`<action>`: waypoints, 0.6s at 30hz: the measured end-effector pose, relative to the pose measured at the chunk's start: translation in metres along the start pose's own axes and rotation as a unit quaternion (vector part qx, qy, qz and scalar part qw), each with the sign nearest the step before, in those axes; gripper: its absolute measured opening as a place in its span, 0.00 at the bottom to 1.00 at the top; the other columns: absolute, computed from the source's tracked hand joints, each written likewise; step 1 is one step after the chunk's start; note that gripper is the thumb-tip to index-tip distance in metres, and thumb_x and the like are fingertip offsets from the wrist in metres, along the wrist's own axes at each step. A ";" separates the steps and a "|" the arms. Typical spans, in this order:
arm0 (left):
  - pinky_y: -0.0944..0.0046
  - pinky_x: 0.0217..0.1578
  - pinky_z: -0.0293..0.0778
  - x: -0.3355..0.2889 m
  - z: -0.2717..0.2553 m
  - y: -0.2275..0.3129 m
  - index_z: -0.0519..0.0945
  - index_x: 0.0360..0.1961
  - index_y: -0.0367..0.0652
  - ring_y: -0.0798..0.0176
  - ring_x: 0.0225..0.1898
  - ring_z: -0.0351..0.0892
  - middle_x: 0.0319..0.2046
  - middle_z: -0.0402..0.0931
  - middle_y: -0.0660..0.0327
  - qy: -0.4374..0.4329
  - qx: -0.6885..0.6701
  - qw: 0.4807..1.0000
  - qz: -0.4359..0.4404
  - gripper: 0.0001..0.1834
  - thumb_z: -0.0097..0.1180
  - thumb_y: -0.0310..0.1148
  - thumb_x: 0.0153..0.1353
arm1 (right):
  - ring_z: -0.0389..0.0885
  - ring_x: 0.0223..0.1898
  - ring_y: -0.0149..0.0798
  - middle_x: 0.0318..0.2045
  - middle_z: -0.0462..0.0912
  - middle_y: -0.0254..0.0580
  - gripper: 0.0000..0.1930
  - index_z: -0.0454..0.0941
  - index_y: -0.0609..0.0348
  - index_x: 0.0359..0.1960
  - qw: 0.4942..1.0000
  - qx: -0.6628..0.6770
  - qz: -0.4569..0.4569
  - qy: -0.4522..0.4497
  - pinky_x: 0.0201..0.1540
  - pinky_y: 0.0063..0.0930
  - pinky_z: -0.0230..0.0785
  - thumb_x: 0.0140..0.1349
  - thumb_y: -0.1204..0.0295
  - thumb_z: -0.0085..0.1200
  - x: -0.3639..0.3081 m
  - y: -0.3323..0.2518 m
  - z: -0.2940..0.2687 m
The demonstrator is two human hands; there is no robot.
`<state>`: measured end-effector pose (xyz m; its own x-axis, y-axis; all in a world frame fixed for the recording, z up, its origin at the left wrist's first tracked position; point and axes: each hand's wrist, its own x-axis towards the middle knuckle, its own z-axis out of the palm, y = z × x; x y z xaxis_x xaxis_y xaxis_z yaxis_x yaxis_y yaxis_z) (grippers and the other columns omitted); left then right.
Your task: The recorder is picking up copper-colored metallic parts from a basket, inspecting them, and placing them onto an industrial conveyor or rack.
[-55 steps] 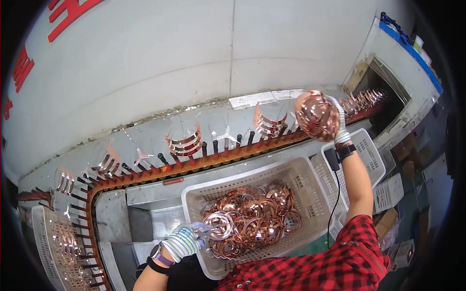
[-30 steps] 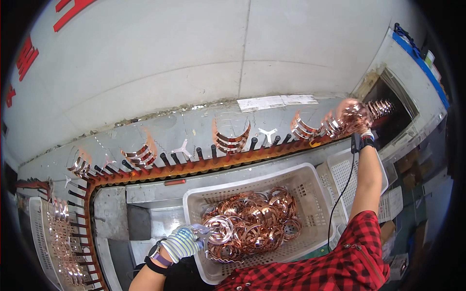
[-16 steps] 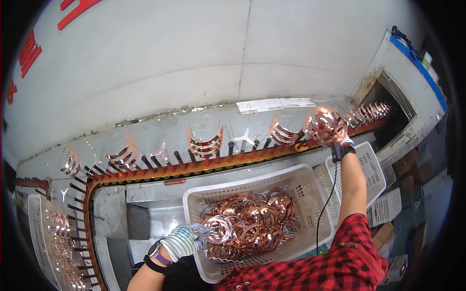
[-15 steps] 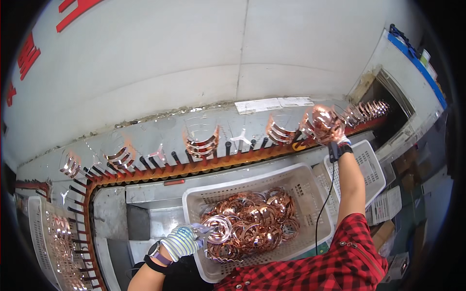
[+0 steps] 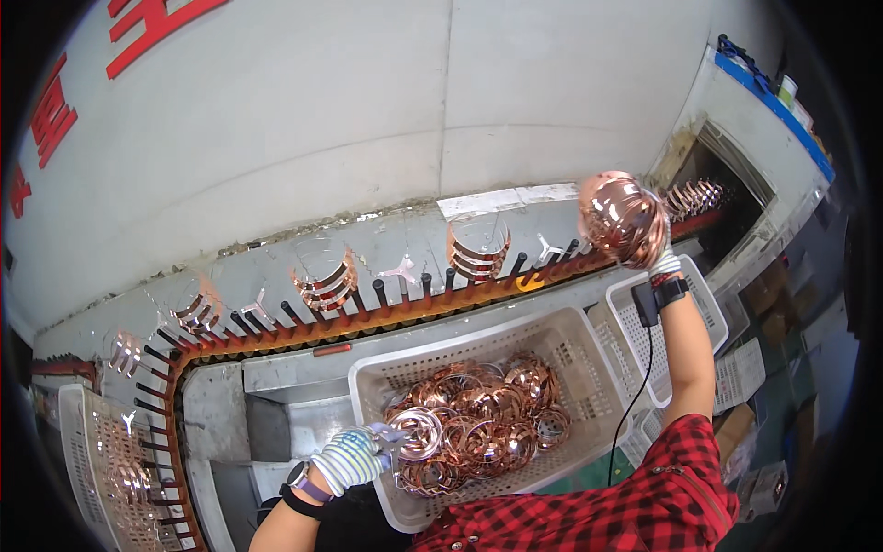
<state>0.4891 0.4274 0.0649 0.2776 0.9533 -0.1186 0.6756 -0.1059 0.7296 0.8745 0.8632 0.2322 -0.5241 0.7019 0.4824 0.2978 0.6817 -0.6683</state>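
Note:
My right hand (image 5: 664, 264), in a striped glove, grips a rounded bundle of shiny copper-coloured curved bands (image 5: 624, 219) above the right part of the conveyor. Most of its fingers are hidden behind the bundle. My left hand (image 5: 349, 460), also gloved, reaches over the left edge of a large grey plastic basket (image 5: 467, 345). Its fingers are closed at the rim of a bright pinkish metal ring piece (image 5: 418, 432), which lies above a heap of copper-coloured rings and bands (image 5: 492, 414) in the basket.
A conveyor track (image 5: 395, 316) with upright dark pins curves around the basket. Copper-coloured band pieces (image 5: 478, 253) stand along it, and it runs into a wall opening (image 5: 736, 175) at right. Smaller baskets stand at right (image 5: 708, 308) and far left (image 5: 75, 451). A cable hangs from my right wrist.
My right hand has lifted the bundle up, away from the conveyor line. The pieces on the conveyor have shifted left. My left hand has stayed nearly still at the ring piece.

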 end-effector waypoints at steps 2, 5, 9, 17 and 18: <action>0.54 0.56 0.73 -0.003 -0.002 0.001 0.77 0.61 0.49 0.44 0.52 0.78 0.49 0.80 0.49 0.001 -0.024 1.000 -0.014 0.31 0.56 0.31 0.51 | 0.76 0.58 0.45 0.61 0.73 0.45 0.30 0.61 0.59 0.67 0.997 -0.062 0.030 0.043 0.62 0.46 0.71 0.70 0.54 0.48 0.006 0.017 -0.023; 0.54 0.56 0.73 -0.005 -0.004 0.004 0.78 0.59 0.47 0.44 0.51 0.78 0.49 0.80 0.49 0.007 -0.032 0.999 -0.019 0.30 0.56 0.31 0.50 | 0.75 0.58 0.45 0.62 0.72 0.45 0.31 0.60 0.58 0.67 0.977 -0.167 0.079 0.112 0.63 0.45 0.70 0.69 0.53 0.48 0.010 0.050 -0.062; 0.55 0.55 0.74 -0.006 -0.007 0.007 0.80 0.56 0.45 0.45 0.51 0.79 0.49 0.80 0.49 0.004 -0.064 0.997 -0.047 0.28 0.56 0.31 0.50 | 0.74 0.59 0.45 0.63 0.72 0.45 0.32 0.60 0.57 0.68 0.935 -0.289 0.133 0.160 0.64 0.45 0.69 0.68 0.52 0.48 0.011 0.093 -0.098; 0.55 0.54 0.74 -0.002 -0.001 -0.001 0.80 0.55 0.43 0.45 0.51 0.79 0.49 0.80 0.48 0.007 -0.071 0.995 -0.066 0.26 0.55 0.31 0.51 | 0.71 0.62 0.44 0.64 0.70 0.45 0.34 0.59 0.54 0.69 0.858 -0.455 0.193 0.138 0.65 0.45 0.66 0.67 0.49 0.49 0.024 0.160 -0.119; 0.55 0.54 0.74 -0.001 0.000 -0.002 0.80 0.55 0.43 0.45 0.51 0.79 0.49 0.80 0.48 0.006 -0.073 0.995 -0.065 0.26 0.56 0.31 0.51 | 0.71 0.62 0.44 0.64 0.70 0.45 0.34 0.59 0.54 0.69 0.851 -0.467 0.200 0.130 0.66 0.45 0.65 0.67 0.49 0.50 0.024 0.166 -0.118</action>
<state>0.4867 0.4264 0.0636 0.1858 0.9594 -0.2121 0.5986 0.0606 0.7988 1.0053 1.0176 0.1997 -0.0735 0.8551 0.5133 0.9794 0.1589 -0.1246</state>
